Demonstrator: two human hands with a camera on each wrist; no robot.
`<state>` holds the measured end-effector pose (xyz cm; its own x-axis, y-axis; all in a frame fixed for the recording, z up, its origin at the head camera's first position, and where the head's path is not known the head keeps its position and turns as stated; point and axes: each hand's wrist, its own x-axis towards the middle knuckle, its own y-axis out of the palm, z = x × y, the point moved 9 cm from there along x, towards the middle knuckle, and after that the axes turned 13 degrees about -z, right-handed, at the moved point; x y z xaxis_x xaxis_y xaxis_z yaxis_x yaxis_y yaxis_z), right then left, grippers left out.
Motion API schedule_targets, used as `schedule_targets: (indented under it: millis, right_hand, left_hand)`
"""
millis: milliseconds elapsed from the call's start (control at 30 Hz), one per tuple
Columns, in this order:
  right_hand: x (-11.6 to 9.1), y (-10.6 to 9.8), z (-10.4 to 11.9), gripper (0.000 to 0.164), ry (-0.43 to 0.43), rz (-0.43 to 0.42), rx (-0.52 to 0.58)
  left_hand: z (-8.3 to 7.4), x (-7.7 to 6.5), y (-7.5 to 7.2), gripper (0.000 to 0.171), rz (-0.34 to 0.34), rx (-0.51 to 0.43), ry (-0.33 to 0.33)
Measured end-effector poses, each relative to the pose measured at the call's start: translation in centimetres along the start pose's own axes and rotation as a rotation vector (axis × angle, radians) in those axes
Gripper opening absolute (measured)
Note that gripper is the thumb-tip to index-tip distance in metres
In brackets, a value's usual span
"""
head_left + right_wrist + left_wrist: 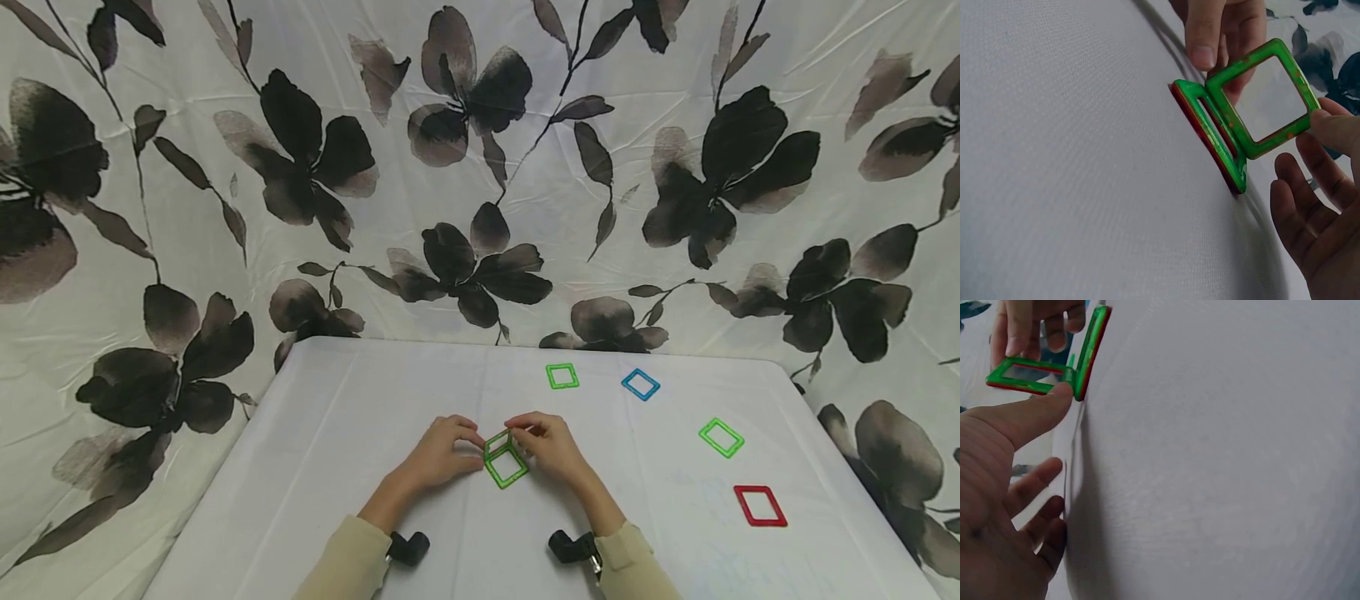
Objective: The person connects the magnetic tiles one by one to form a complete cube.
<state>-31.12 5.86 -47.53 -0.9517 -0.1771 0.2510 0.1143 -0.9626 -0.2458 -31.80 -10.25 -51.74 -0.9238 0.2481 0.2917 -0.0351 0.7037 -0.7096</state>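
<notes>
Two green square-framed magnetic tiles meet along one edge in front of me. One tile (513, 481) lies on the white table, and red shows along its outer edge in the wrist views. The other tile (1230, 119) stands tilted up from it. My right hand (551, 446) pinches the raised tile near its outer corner between thumb and fingers. At the joined edge, my left hand (442, 454) grips the raised tile, its thumb (1060, 394) on the frame. The left index finger is mostly hidden, while its other fingers are loosely bent below.
Toward the back of the table lie a single green tile (550, 377) and a blue tile (630, 377). Farther right are another green tile (713, 445) and a red tile (768, 522). Floral cloth (600, 275) hangs behind the table. Each wrist carries a black camera mount (409, 549).
</notes>
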Motion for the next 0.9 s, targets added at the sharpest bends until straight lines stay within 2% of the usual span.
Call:
schedule_targets:
  millis: [167, 300, 667, 900]
  right_hand:
    - [0.0, 0.2, -0.1, 0.017, -0.016, 0.017, 0.011]
    - [0.0, 0.1, -0.2, 0.018, 0.008, 0.011, 0.016]
    - [-0.2, 0.2, -0.2, 0.02, 0.033, 0.003, 0.021]
    - [0.7, 0.3, -3.9, 0.018, 0.01, -0.053, -0.011]
  left_hand:
    - [0.0, 0.4, 0.1, 0.015, 0.013, -0.028, 0.041]
    - [-0.1, 0.6, 0.3, 0.011, 0.029, -0.045, 0.069]
    - [-0.2, 0.5, 0.5, 0.012, 0.057, -0.045, 0.061]
    - [-0.9, 0.6, 0.8, 0.012, 0.078, -0.05, 0.119]
